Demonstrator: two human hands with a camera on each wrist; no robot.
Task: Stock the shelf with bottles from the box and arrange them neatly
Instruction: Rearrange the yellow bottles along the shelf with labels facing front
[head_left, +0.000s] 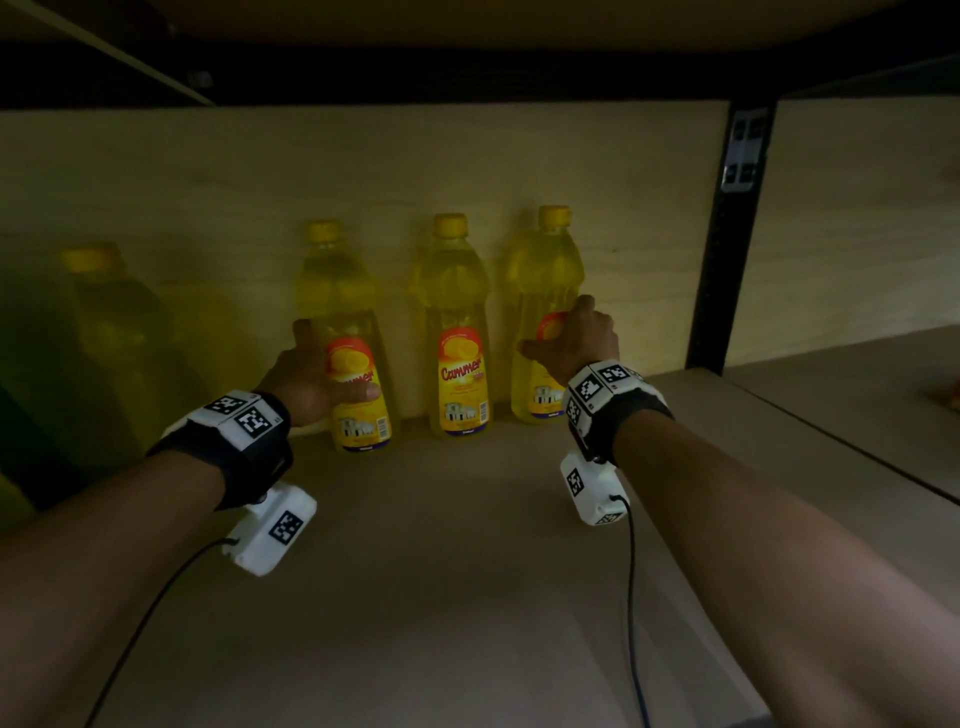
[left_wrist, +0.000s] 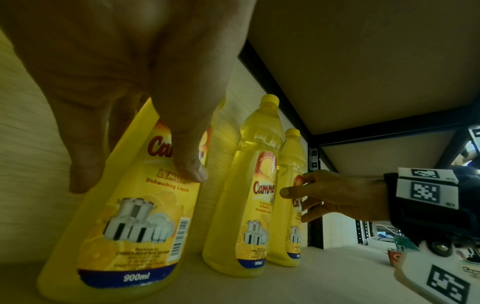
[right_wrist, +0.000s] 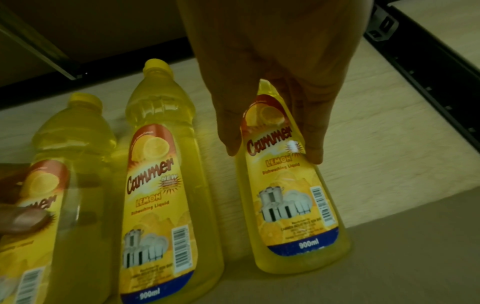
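Three yellow Cammer dishwashing-liquid bottles stand in a row on the shelf board (head_left: 467, 571) near the back wall. My left hand (head_left: 311, 371) grips the left bottle (head_left: 358, 374) at label height, thumb across the front and fingers behind. That bottle stands slightly forward of the others. My right hand (head_left: 571, 338) grips the right bottle (head_left: 543, 291) at its upper label. The middle bottle (head_left: 460, 338) stands untouched between them. In the left wrist view my thumb (left_wrist: 189, 164) lies on the left bottle (left_wrist: 124, 216). In the right wrist view my fingers (right_wrist: 233, 133) pinch the right bottle (right_wrist: 293, 205).
Another yellow bottle (head_left: 119, 338) stands dim in shadow at the far left. A black upright post (head_left: 727, 260) bounds the bay on the right, with a neighbouring shelf beyond. The upper shelf hangs close overhead. The board in front of the bottles is bare.
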